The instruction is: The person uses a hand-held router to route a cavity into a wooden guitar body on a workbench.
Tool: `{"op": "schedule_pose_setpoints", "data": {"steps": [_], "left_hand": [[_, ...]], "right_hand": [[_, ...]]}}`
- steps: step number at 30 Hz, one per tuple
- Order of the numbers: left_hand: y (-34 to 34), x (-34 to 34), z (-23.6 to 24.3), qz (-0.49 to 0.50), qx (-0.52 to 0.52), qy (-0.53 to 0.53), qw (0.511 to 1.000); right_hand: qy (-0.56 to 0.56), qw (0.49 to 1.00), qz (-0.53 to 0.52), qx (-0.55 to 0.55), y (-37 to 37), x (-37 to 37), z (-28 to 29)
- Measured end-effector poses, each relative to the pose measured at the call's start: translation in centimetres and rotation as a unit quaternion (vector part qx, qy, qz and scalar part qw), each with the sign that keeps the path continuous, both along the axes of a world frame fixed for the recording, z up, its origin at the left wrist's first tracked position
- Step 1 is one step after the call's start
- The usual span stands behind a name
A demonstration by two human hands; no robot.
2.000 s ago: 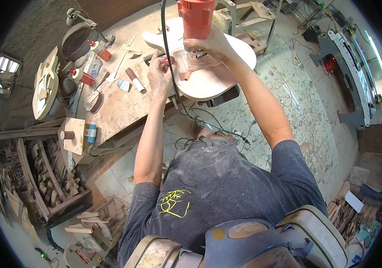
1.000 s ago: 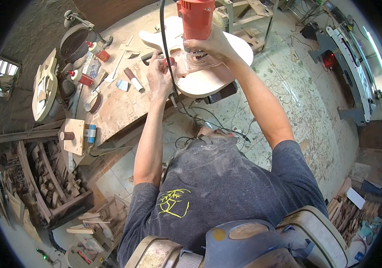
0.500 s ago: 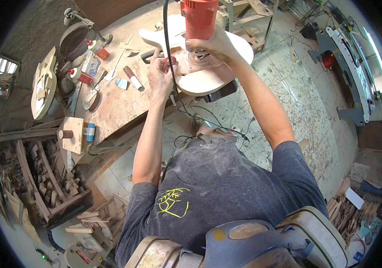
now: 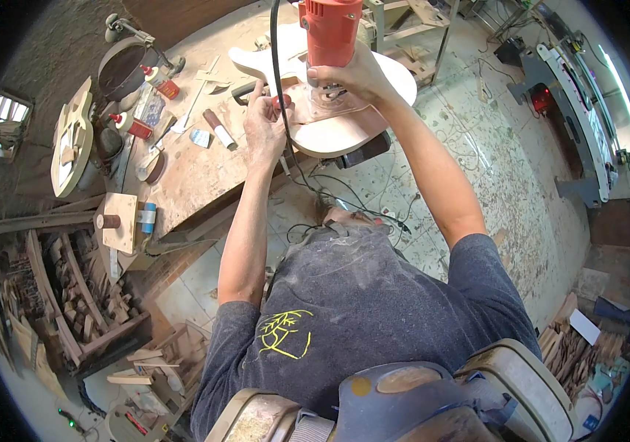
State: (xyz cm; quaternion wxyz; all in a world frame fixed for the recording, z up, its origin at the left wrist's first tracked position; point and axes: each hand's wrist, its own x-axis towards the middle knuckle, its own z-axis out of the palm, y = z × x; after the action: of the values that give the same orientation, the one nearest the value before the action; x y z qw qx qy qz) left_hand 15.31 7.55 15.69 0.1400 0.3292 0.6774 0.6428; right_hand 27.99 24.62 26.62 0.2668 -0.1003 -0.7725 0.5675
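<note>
My right hand [image 4: 348,77] grips the red router [image 4: 329,29], which stands upright on a clear base plate [image 4: 318,110] over a pale wooden guitar body [image 4: 374,132]. My left hand [image 4: 263,125] is closed on a small red knob [image 4: 281,99] at the left of the router's base. A black power cord [image 4: 276,51] hangs down beside my left fingers and runs below the bench edge. The cutter is not visible.
The dusty workbench [image 4: 189,191] holds two glue bottles [image 4: 132,125], a lamp [image 4: 145,40], a sanding roll [image 4: 219,129] and another guitar body [image 4: 72,140]. Wood scraps [image 4: 79,302] lie at lower left, a grey machine [image 4: 572,125] stands right, and cables [image 4: 352,206] trail on the floor.
The red router and my right hand have shifted slightly to the right. The guitar body sits a little higher in the picture than two seconds ago. Both hands keep their grip.
</note>
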Motion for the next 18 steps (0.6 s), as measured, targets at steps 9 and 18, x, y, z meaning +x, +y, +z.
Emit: {"op": "schedule_pose_setpoints", "data": {"steps": [9, 18], "left_hand": [[-0.1, 0.4, 0.4, 0.012, -0.013, 0.023, 1.0], [-0.3, 0.5, 1.7, -0.002, -0.042, 0.05, 0.998]], "right_hand": [[0.008, 1.0, 0.003, 0.0, 0.2, 0.2, -0.1], [-0.023, 0.999, -0.015, 0.03, 0.3, 0.5, 0.1]]}}
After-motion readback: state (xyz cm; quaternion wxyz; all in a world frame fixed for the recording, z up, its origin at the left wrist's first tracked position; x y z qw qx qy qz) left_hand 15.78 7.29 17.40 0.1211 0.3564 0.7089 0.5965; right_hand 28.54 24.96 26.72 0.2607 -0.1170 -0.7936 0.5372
